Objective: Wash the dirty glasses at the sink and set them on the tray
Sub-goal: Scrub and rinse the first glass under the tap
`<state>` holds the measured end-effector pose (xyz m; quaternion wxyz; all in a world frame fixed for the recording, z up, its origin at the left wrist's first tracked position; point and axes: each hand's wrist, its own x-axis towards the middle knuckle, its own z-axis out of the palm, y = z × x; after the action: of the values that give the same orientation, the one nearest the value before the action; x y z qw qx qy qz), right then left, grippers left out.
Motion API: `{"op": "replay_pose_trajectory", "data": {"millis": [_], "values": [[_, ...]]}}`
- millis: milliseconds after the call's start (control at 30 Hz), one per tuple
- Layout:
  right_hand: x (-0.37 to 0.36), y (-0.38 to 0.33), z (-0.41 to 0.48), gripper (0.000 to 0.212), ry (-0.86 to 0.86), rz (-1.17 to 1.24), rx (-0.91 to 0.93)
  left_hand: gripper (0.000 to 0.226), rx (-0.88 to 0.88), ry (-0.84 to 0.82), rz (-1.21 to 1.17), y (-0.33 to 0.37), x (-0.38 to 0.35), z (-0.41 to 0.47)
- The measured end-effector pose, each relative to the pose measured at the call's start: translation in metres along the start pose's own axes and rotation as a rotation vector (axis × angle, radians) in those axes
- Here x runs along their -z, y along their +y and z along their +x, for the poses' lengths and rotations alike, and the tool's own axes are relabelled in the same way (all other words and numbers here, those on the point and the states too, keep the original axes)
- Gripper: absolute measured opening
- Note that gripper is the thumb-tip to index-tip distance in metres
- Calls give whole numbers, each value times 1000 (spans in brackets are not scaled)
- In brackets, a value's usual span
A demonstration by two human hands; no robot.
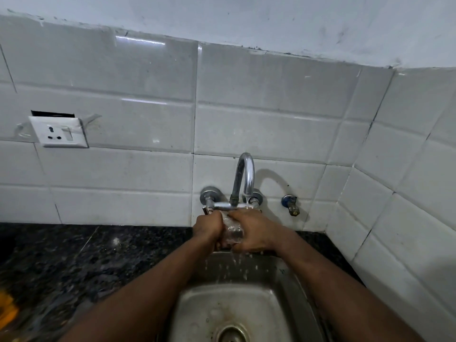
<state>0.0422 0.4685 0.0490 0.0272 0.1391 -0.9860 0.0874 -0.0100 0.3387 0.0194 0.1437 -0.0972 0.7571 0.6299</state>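
A clear glass [232, 232] is held between both hands under the chrome tap [244, 178], over the steel sink [291, 287]. Water runs from the spout onto the glass and drips from it into the basin. My left hand [208, 227] grips the glass from the left. My right hand [251, 230] wraps round it from the right. Most of the glass is hidden by the fingers. No tray is in view.
A dark speckled granite counter [74, 262] runs left of the sink, with an orange object [7, 309] at its left edge. A wall socket [59, 132] sits on the white tiles. A small side valve [291, 204] sticks out right of the tap. The tiled right wall stands close.
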Motion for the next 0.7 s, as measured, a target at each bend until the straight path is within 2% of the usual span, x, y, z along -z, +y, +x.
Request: {"op": "replay_pose_trajectory", "data": {"millis": [67,100,167,200,233,267,333,367,433,500,567,633,700], "values": [[6,-7,3,65,31,-86,-18,37,-135,40,85,0,-5,-3],[9,-6,4,62,41,-44,-47,31,-289,86,113,-1,-6,-4],[20,-6,7,59,-56,116,-161,21,-651,124,140,-2,-1,-9],[21,-6,9,60,-116,143,-205,19,-750,112,168,-2,2,-10],[19,-8,10,59,-123,109,-224,20,-757,95,216,-1,2,-5],[14,-10,12,58,-64,4,-216,25,-690,105,282,2,1,-3],[-4,-12,13,59,143,-245,-186,34,-484,171,402,8,-4,1],[-12,-13,14,60,214,-273,-178,36,-449,190,432,10,-4,2],[-13,-11,13,61,203,-155,-160,33,-568,174,370,6,-1,3],[-4,-5,14,63,52,78,-187,26,-847,97,313,-1,9,-3],[0,-5,14,65,-31,195,-220,25,-976,71,349,-2,14,-4],[-5,-10,13,61,70,47,-220,28,-836,112,460,8,9,-8],[-12,-11,13,61,264,-219,-185,31,-676,143,533,16,4,-11]]}}
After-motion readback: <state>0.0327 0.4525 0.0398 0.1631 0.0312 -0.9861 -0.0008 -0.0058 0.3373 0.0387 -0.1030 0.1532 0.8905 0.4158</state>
